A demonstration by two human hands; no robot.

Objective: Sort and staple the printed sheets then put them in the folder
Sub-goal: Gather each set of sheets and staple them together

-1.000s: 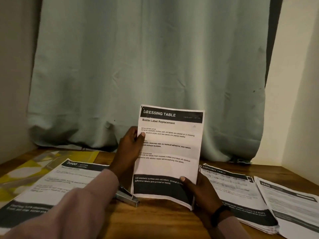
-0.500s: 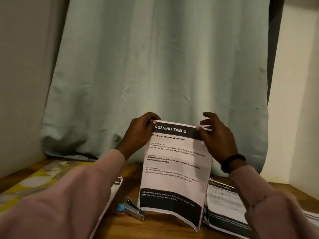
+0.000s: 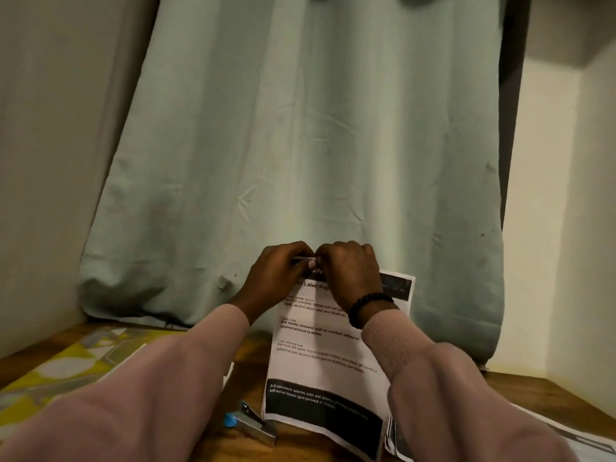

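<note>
A set of printed sheets (image 3: 328, 358) with a black header and footer stands upright on the wooden table (image 3: 216, 441). My left hand (image 3: 278, 273) and my right hand (image 3: 350, 271) meet at its top left corner, and both pinch the paper's top edge there. My fingers hide the corner itself. A small silver stapler (image 3: 255, 425) with a blue end lies on the table just left of the sheets' bottom edge, with neither hand on it. Another pile of printed sheets (image 3: 398, 441) lies at the lower right, mostly hidden by my right sleeve.
A yellow patterned folder (image 3: 70, 365) lies on the table at the left, with a white sheet's edge (image 3: 230, 368) showing past my left sleeve. A pale green curtain (image 3: 316, 145) hangs behind the table. Walls close in on both sides.
Earlier my hands held the sheets at their sides, then at the two top corners. My right hand has now slid left to meet my left hand at the top left corner. The view has tilted up.
</note>
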